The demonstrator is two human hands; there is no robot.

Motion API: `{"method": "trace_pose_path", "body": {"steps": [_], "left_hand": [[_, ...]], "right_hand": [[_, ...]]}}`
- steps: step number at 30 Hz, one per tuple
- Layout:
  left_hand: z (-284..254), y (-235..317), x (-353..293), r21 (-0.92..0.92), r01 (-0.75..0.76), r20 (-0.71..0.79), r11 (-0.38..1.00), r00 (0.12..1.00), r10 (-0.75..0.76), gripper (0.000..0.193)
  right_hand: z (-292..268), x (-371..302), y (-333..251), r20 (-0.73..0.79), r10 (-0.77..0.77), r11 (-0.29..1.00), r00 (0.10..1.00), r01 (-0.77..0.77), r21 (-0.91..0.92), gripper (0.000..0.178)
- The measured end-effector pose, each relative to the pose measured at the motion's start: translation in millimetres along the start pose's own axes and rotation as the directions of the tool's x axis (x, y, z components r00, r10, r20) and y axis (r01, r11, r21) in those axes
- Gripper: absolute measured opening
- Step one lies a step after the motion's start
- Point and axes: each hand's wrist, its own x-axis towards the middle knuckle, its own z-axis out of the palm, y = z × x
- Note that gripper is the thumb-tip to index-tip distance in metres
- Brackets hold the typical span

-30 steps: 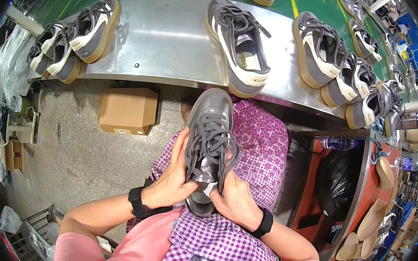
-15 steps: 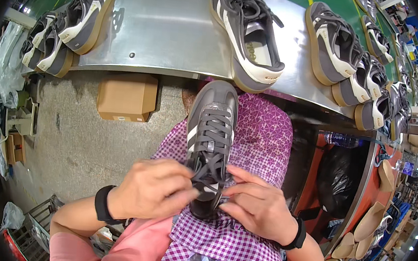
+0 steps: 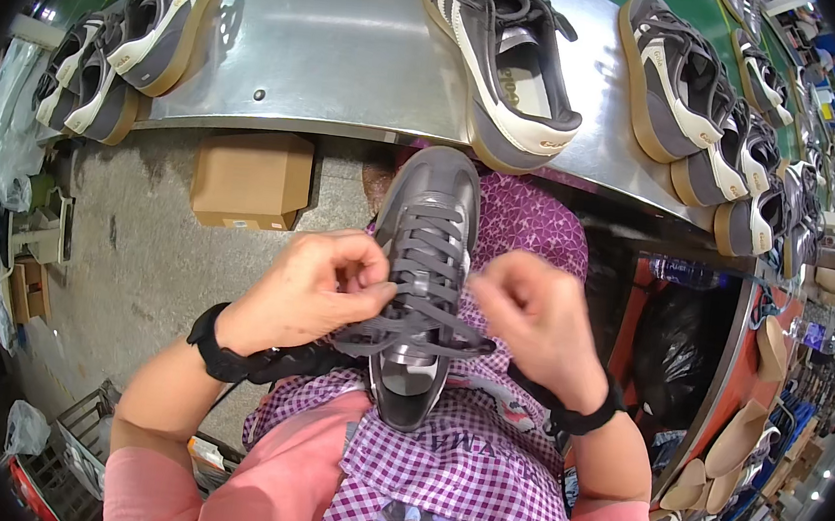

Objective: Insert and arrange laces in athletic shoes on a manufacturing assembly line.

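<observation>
A dark grey sneaker [image 3: 433,187] with white side stripes lies across my lap, toe pointing away from me. Its grey shoelace [image 3: 426,256] runs in crossing rows, with bow-like loops [image 3: 370,338] spread to both sides near the shoe's opening. My left hand [image 3: 314,286] is closed, thumb and forefinger pinched against the lace rows on the left edge. On the other side, my right hand [image 3: 542,323] is curled beside the shoe, somewhat blurred; whatever its fingertips may hold is hidden.
Ahead stands a metal bench [image 3: 342,52] carrying one larger-looking sneaker [image 3: 515,79] close to me. More sneakers [image 3: 153,29] cluster at the left, and others [image 3: 675,89] at the right. A cardboard box [image 3: 251,179] sits on the floor. To the right is a shelf with a black bag [image 3: 674,361].
Both hands have moved from the shoe's opening up toward the middle lace rows. The lace, worked between my fingers before, now lies in loops across the tongue.
</observation>
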Motion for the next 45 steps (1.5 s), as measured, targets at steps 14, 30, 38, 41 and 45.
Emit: {"method": "trace_pose_path", "body": {"steps": [14, 30, 38, 41, 45], "left_hand": [[9.5, 10.1, -28.9, 0.236, -0.381, 0.007, 0.894, 0.921, 0.390, 0.019], [1.5, 7.7, -49.5, 0.684, -0.435, 0.083, 0.585, 0.844, 0.530, 0.021], [-10.5, 32.5, -51.7, -0.053, -0.194, 0.339, 0.980, 0.919, 0.200, 0.015], [-7.1, 29.0, -54.7, 0.297, -0.317, 0.350, 0.901, 0.914, 0.206, 0.019], [-44.1, 22.8, -68.3, -0.101, -0.304, 0.371, 0.947, 0.872, 0.319, 0.024]], "right_hand": [[6.6, -18.0, -2.4, 0.078, -0.222, 0.975, 0.972, 0.223, -0.001, 0.013], [-12.0, -35.8, -3.4, 0.057, -0.466, 0.884, 0.883, 0.467, -0.009, 0.017], [-23.8, -42.3, -15.4, 0.631, 0.095, 0.972, 0.770, -0.209, 0.108, 0.015], [-12.0, -49.8, -12.2, 0.312, -0.065, 0.975, 0.948, -0.006, 0.221, 0.016], [-18.0, -56.9, -4.9, 0.102, 0.002, 0.924, 0.995, -0.041, 0.381, 0.021]]}}
